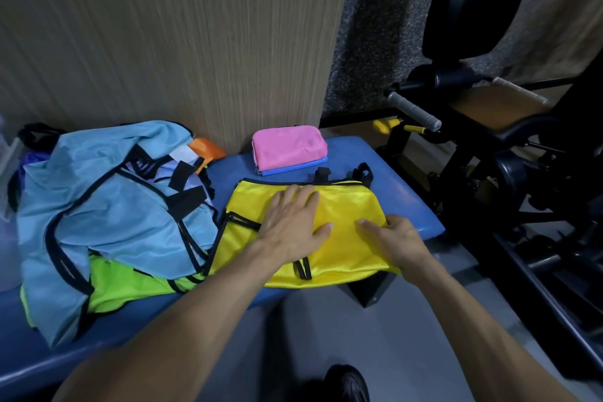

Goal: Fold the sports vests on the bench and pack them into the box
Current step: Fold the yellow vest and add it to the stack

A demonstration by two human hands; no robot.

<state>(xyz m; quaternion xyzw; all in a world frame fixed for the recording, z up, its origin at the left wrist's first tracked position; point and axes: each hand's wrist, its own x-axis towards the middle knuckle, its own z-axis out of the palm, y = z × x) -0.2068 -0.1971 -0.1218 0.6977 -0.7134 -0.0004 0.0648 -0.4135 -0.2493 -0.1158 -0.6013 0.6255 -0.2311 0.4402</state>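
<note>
We count two folded vests stacked at the back of the blue bench [401, 192]: a pink vest [288, 147] on top of a blue vest [295, 169], of which only the front edge shows. One yellow vest [349, 215] lies in front of them, partly folded. To the left sits a loose pile: a light blue vest [107, 192] on top, a lime green vest [130, 284] under it, an orange vest [205, 147] peeking out behind, and a white piece we cannot make out well.

At the far left edge something clear and plastic shows, too cut off for us to tell whether it is a container or what it holds.

The yellow vest is shiny mesh with black trim and black straps, spread flat near the bench's right end, its front edge hanging slightly over the seat. Our left hand [293, 222] lies flat on its middle, fingers straight and spread, pressing the cloth down. Our right hand [394, 238] pinches the vest's right edge, thumb on top and fingers curled underneath the fabric.

To the right stands black gym equipment [489, 140] with a grey handle.
</note>
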